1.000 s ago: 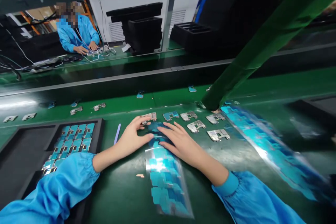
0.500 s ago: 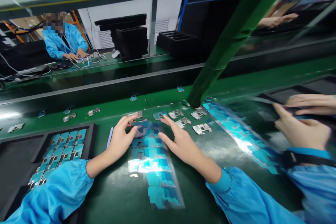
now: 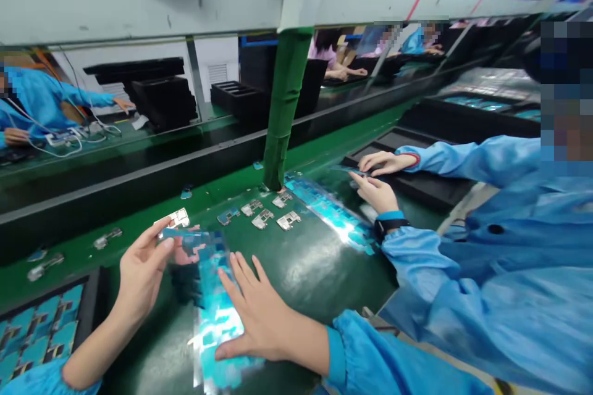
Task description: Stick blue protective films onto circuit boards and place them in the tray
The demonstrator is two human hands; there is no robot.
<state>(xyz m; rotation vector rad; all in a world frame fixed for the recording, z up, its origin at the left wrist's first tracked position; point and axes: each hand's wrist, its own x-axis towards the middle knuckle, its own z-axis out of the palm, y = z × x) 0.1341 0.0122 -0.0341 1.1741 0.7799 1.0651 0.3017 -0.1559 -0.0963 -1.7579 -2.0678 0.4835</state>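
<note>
My left hand [image 3: 141,278] pinches the upper left corner of a clear plastic sheet [image 3: 208,376] that carries rows of blue film stickers [image 3: 217,259]. Some of that corner is lifted, and pinkish patches show through it. Just beyond the fingertips is a silvery circuit board [image 3: 180,217], partly behind them; I cannot tell whether they touch it. My right hand [image 3: 262,315] lies spread across the sheet's right side, palm down, with nothing gripped. Several circuit boards [image 3: 263,218] rest beyond it on the green mat [image 3: 296,278].
A black tray [image 3: 95,296] of blue-covered boards stands at lower left. Another sticker sheet [image 3: 331,213] lies to the right, beside a co-worker's hands [image 3: 380,191]. A green post [image 3: 282,117] rises at the bench's back. More small boards [image 3: 107,237] lie along the rear strip.
The view has swung to the right. My right hand has come down and flattened onto the sheet, while my left fingers have closed on its upper corner.
</note>
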